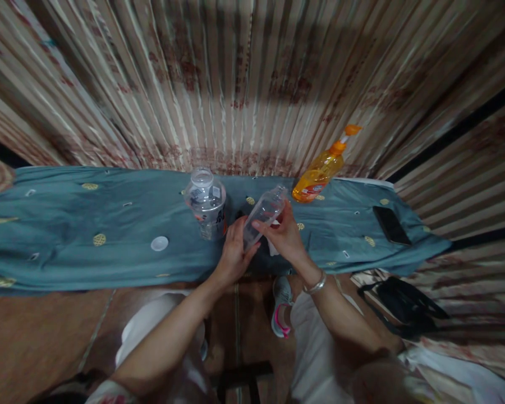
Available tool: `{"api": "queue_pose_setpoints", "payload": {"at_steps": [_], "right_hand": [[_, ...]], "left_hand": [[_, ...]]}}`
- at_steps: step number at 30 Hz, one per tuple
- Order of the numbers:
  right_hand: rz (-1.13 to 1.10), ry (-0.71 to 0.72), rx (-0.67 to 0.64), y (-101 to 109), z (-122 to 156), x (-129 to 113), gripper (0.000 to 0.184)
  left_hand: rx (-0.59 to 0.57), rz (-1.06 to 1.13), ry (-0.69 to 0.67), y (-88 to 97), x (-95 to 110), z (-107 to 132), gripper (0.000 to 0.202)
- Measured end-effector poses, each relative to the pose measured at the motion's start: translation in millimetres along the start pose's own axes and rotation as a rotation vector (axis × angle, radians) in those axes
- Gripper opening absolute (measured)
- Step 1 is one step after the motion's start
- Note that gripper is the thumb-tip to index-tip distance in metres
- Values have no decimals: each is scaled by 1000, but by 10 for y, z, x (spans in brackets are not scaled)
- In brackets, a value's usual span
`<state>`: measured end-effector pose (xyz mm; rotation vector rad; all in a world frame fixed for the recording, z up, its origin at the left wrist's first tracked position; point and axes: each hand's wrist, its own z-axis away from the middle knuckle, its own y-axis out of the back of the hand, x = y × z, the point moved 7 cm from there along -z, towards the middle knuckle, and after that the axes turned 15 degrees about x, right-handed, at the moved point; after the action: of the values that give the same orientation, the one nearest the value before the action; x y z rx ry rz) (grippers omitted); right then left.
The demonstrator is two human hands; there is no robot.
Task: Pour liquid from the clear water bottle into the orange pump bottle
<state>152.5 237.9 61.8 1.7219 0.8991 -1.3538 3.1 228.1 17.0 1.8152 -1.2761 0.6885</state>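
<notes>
A clear, empty plastic bottle [264,213] is held tilted between my two hands, over the front half of the cloth-covered table [122,216]. My left hand [234,251] wraps round its lower end. Around its upper side close the fingers of my right hand [287,233], which has a silver bangle at the wrist. Something white shows under my right palm, but I cannot make out what it is. Just left of my hands stands a clear plastic cup [208,210] with a domed lid and dark print. A small white round lid [159,243] lies farther left.
An orange pump bottle [320,174] of yellow-orange liquid stands at the back right. A black phone [391,225] lies near the table's right end. Pleated curtains [235,84] hang behind. A black bag [408,303] sits at the lower right.
</notes>
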Motion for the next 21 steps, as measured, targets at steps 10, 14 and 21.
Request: {"api": "queue_pose_setpoints", "payload": {"at_steps": [10, 14, 21], "right_hand": [[-209, 18, -153, 226, -167, -125, 87], [-218, 32, -43, 259, -91, -56, 79], [-31, -23, 197, 465, -57, 167, 53]], "left_hand": [[-76, 229, 221, -190, 0, -79, 89], [-20, 247, 267, -253, -15, -119, 80], [9, 112, 186, -279, 34, -77, 102]]}}
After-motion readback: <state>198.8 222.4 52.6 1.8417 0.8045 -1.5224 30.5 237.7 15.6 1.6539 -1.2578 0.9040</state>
